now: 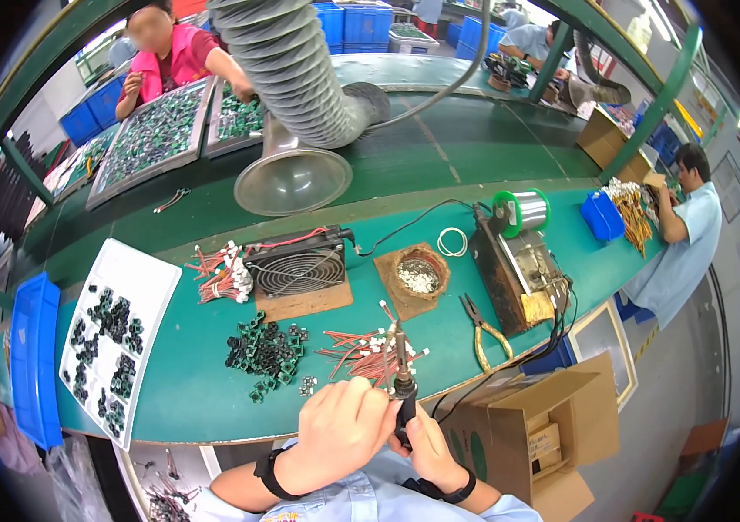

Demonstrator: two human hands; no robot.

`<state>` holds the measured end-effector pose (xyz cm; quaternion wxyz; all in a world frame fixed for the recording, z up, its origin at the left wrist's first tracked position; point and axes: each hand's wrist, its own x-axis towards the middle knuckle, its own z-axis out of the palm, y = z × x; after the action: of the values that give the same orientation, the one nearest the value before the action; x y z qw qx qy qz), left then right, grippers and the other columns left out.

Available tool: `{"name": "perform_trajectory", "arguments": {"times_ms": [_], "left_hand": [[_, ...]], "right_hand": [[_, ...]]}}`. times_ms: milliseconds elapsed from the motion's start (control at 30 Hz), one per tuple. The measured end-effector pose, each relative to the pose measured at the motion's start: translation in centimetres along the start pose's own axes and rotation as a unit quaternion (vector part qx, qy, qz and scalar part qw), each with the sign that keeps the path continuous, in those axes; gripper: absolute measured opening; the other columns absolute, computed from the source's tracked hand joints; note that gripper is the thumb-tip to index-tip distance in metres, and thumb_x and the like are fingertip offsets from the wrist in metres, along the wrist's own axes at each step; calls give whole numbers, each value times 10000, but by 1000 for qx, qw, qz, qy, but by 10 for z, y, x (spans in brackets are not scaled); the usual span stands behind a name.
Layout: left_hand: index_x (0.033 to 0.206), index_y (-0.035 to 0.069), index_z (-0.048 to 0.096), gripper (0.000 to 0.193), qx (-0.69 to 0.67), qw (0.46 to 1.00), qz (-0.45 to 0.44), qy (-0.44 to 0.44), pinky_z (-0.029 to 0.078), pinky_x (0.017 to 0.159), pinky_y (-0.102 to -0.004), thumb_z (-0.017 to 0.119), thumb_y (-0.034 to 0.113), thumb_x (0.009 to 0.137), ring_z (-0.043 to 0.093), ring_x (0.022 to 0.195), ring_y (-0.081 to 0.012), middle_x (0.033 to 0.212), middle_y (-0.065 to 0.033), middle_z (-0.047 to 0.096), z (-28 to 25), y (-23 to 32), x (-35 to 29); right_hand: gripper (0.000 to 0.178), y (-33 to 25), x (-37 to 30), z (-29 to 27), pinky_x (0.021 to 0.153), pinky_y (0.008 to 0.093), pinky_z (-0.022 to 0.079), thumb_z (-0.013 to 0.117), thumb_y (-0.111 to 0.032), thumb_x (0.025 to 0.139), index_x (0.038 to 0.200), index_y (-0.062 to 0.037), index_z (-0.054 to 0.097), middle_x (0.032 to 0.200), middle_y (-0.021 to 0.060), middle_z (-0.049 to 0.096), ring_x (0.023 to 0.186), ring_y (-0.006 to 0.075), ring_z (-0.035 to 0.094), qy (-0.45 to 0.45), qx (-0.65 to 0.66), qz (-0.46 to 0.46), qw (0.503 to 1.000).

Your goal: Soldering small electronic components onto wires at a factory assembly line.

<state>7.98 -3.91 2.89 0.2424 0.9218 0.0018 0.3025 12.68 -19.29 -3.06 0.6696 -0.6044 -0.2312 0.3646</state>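
A soldering iron (404, 384) with a black handle stands tip-up in front of me. My right hand (429, 457) is closed round its handle. Against the iron's left side, my left hand (341, 432) is closed with its knuckles up; whatever its fingers hold is hidden. Just beyond the hands lies a bunch of red wires with white connectors (368, 355), partly behind the iron. Left of these sit a pile of small green-and-black parts (264, 352) and a few small square pieces (307, 385).
A fan (296, 274), a solder-waste dish (418, 271), pliers (485, 333) and a soldering station (518, 278) with a solder spool (522, 213) stand on the bench. A white tray (151, 287) and blue bin (37, 361) are left. A fume hose (296, 70) hangs overhead; an open carton (592, 409) is at right.
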Motion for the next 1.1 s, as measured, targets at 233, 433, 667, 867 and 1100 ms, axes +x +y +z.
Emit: {"name": "perform_trajectory", "arguments": {"times_ms": [233,433,667,867,1100], "left_hand": [[645,90,453,188,62,998,0,22,364,485,-313,641,99,651,454,534,-193,615,-44,383,6,7,-1],[649,57,459,174,19,999,-32,36,382,515,-343,631,57,625,454,557,-244,623,-78,401,13,10,-3],[650,51,452,174,-12,996,-42,72,372,513,-353,623,48,616,437,551,-251,622,-84,397,23,10,-1],[648,51,442,180,-34,994,-45,89,365,510,-354,621,41,624,430,547,-253,616,-86,394,28,7,-3],[645,44,436,177,-59,992,-53,101,358,502,-359,610,27,669,420,530,-259,598,-91,390,31,5,-5]], "right_hand": [[365,1,0,5,483,230,349,320,-309,961,1065,10,463,616,20,493,514,85,430,64,-92,-50,992],[346,7,1,8,467,249,374,339,-283,955,1068,19,466,592,25,495,495,97,458,113,-142,-78,980],[374,13,4,12,446,248,369,346,-314,952,1059,22,472,558,25,489,475,99,470,160,-174,-116,965],[387,15,5,13,448,253,375,351,-324,950,1055,29,472,554,33,494,473,105,479,175,-192,-126,957],[332,18,6,15,453,283,396,377,-277,942,1018,31,476,570,62,517,480,148,511,196,-213,-141,947]]}}
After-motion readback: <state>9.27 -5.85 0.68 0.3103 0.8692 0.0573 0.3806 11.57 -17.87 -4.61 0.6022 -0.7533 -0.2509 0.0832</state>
